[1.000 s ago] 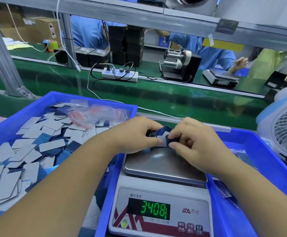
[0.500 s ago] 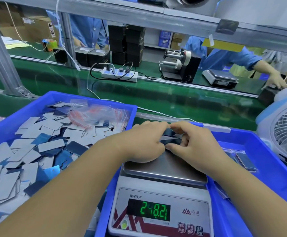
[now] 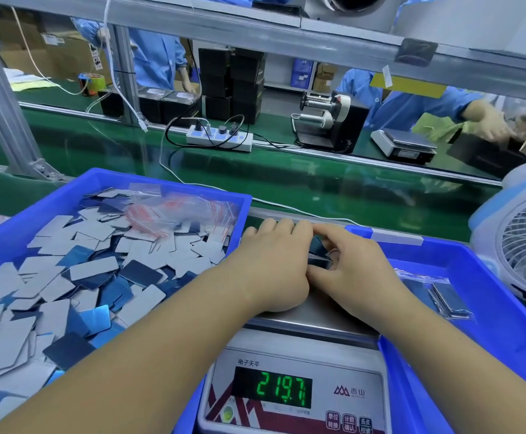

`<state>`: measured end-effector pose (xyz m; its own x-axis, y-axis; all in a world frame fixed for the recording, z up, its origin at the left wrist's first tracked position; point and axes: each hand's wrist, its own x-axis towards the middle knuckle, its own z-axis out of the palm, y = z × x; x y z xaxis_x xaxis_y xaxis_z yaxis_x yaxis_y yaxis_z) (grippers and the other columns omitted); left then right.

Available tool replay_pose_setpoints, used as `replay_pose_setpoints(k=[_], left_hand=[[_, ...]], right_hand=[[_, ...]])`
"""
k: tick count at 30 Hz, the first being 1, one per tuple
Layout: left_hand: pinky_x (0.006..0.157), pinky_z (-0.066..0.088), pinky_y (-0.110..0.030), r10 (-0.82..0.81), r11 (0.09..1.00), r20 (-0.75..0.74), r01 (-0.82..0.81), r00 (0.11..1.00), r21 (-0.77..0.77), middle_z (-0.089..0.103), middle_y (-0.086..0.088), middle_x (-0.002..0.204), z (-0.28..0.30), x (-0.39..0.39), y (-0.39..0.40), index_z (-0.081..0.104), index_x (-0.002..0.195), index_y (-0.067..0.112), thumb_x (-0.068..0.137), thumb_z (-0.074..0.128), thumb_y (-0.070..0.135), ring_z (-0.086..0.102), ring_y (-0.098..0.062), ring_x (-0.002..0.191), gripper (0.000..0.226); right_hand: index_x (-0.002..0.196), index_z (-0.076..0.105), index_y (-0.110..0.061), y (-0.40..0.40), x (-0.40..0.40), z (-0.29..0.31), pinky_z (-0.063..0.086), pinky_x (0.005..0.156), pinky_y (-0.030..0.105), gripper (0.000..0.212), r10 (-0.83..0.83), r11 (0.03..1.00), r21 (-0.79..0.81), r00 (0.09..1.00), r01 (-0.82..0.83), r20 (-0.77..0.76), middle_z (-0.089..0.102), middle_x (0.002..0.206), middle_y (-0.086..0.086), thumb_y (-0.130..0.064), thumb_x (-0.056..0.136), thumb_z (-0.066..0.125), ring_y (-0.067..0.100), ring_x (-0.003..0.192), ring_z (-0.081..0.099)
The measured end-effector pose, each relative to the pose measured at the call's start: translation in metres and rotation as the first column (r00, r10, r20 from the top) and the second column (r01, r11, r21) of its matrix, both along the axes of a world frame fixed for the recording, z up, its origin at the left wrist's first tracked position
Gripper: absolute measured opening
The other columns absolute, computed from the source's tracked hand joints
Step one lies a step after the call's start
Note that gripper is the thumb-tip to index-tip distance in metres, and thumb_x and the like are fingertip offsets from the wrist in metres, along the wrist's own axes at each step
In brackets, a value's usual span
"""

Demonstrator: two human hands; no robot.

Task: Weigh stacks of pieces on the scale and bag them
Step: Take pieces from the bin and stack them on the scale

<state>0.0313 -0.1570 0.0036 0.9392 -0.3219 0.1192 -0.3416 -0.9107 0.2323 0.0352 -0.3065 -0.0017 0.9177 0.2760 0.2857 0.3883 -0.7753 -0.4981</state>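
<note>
Scale (image 3: 290, 393), white, sitting nearest the camera and showing 219.7 in green digits. Steel pan (image 3: 318, 311) lying just behind that display. Left hand (image 3: 274, 264) and right hand (image 3: 349, 270) meeting over the pan's far edge, both curling their fingers around a small stack of dark pieces (image 3: 318, 255). Left blue tray (image 3: 20, 227) sitting beside the scale's left flank, holding loose grey and blue pieces (image 3: 92, 270) and clear bags (image 3: 180, 211). Right blue tray (image 3: 490, 296) flanking the scale's right, carrying bagged pieces (image 3: 443, 296). White fan (image 3: 525, 233) standing beyond that tray. Green conveyor belt (image 3: 318, 186) running behind the scale.
</note>
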Motion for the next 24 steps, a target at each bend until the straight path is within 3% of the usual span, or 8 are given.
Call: replay_pose_setpoints(k=[4, 9, 13, 16, 19, 21, 24], left_hand=[[0.083, 0.031, -0.041, 0.041, 0.992, 0.129, -0.056, 0.991, 0.109, 0.049, -0.005, 0.123, -0.002, -0.004, -0.009, 0.039, 0.128, 0.019, 0.085, 0.047, 0.02, 0.042, -0.028, 0.113, 0.044], [0.092, 0.035, -0.042, 0.058, 0.981, 0.173, -0.088, 0.983, 0.172, 0.047, -0.008, 0.129, -0.002, -0.004, -0.018, 0.038, 0.138, 0.018, 0.091, 0.048, 0.022, 0.042, -0.03, 0.12, 0.048], [0.091, 0.034, -0.042, 0.04, 0.984, 0.149, -0.065, 0.988, 0.166, 0.046, -0.009, 0.129, -0.004, -0.004, -0.02, 0.038, 0.138, 0.016, 0.091, 0.049, 0.021, 0.041, -0.031, 0.119, 0.049], [0.096, 0.035, -0.041, 0.005, 0.999, -0.002, -0.005, 1.0, -0.042, 0.046, -0.007, 0.133, -0.002, 0.001, -0.01, 0.037, 0.139, 0.017, 0.087, 0.049, 0.017, 0.04, -0.029, 0.121, 0.052], [0.1, 0.039, -0.03, -0.082, 0.924, -0.157, 0.016, 0.984, -0.382, 0.051, 0.002, 0.138, 0.003, 0.007, 0.004, 0.043, 0.14, 0.021, 0.086, 0.053, 0.01, 0.046, -0.019, 0.127, 0.055], [0.095, 0.038, -0.023, -0.127, 0.882, -0.183, 0.027, 0.975, -0.471, 0.053, 0.006, 0.133, 0.004, 0.008, 0.011, 0.048, 0.136, 0.023, 0.087, 0.057, 0.009, 0.051, -0.013, 0.121, 0.053], [0.093, 0.045, -0.027, -0.135, 0.848, -0.219, -0.002, 0.966, -0.53, 0.054, 0.011, 0.126, 0.0, 0.01, 0.016, 0.048, 0.13, 0.03, 0.084, 0.057, 0.007, 0.054, -0.011, 0.112, 0.052]], right_hand=[[0.11, 0.064, -0.028, 0.001, -0.001, 0.0, 0.039, 0.068, 0.008, 0.038, -0.012, 1.0, -0.004, 0.999, 0.012, 0.037, 0.064, 0.081, -0.016, -0.021, 0.073, 0.071, 0.001, 0.082, 0.054], [0.102, 0.065, -0.021, -0.002, -0.001, 0.004, 0.043, 0.065, 0.014, 0.029, 0.033, 0.999, 0.011, 0.999, -0.033, 0.032, 0.069, 0.086, -0.01, -0.013, 0.075, 0.066, 0.001, 0.069, 0.053], [0.106, 0.066, -0.018, -0.002, -0.002, 0.004, 0.045, 0.074, 0.023, 0.033, 0.042, 0.999, 0.027, 0.998, -0.043, 0.055, 0.072, 0.09, -0.008, -0.008, 0.075, 0.065, 0.01, 0.084, 0.057], [0.12, 0.063, -0.03, -0.006, 0.0, 0.005, 0.042, 0.075, 0.008, 0.048, 0.055, 0.998, 0.001, 0.997, -0.055, 0.058, 0.069, 0.09, -0.019, -0.017, 0.075, 0.072, 0.0, 0.09, 0.057], [0.13, 0.056, -0.041, -0.01, 0.003, 0.005, 0.037, 0.068, 0.008, 0.061, 0.051, 0.999, -0.022, 0.997, -0.049, 0.06, 0.066, 0.084, -0.025, -0.023, 0.076, 0.078, -0.006, 0.076, 0.055], [0.137, 0.051, -0.043, -0.011, 0.002, 0.004, 0.035, 0.064, 0.01, 0.067, 0.037, 0.997, -0.068, 0.998, -0.033, 0.057, 0.062, 0.075, -0.022, -0.03, 0.078, 0.078, -0.005, 0.067, 0.051], [0.141, 0.046, -0.045, -0.01, -0.001, 0.007, 0.033, 0.056, 0.013, 0.066, 0.046, 0.982, -0.189, 0.995, -0.029, 0.086, 0.053, 0.061, -0.025, -0.037, 0.082, 0.074, -0.003, 0.062, 0.046]])
